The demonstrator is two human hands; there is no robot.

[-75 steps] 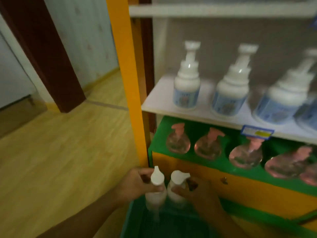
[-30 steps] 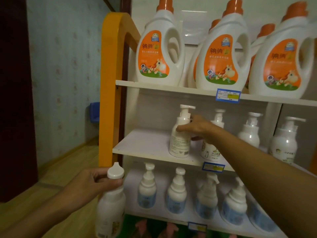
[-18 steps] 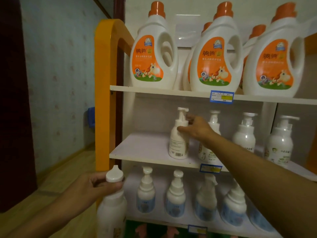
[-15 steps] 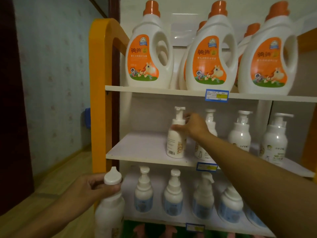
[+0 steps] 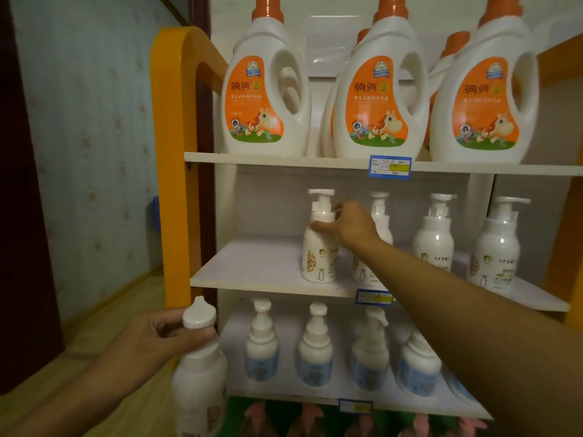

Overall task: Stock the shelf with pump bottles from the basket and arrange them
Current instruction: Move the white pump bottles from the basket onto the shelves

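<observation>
A white pump bottle [image 5: 318, 247] stands upright on the middle shelf [image 5: 252, 272], left of three like bottles. My right hand [image 5: 347, 225] grips its neck just under the pump head. Low at the left, my left hand [image 5: 157, 339] holds a second white pump bottle [image 5: 198, 383] by the neck, in front of the shelf's orange side post. The basket is out of view.
Large white detergent jugs with orange labels [image 5: 265, 89] fill the top shelf. Small blue-labelled pump bottles [image 5: 262, 351] line the lower shelf, pink ones below. The orange post [image 5: 173, 184] bounds the shelf on the left. The left half of the middle shelf is bare.
Both hands lifted a bottle each from the basket. The right hand set its bottle on the middle shelf and has turned it, so the printed label now faces front. The left hand barely moved.
</observation>
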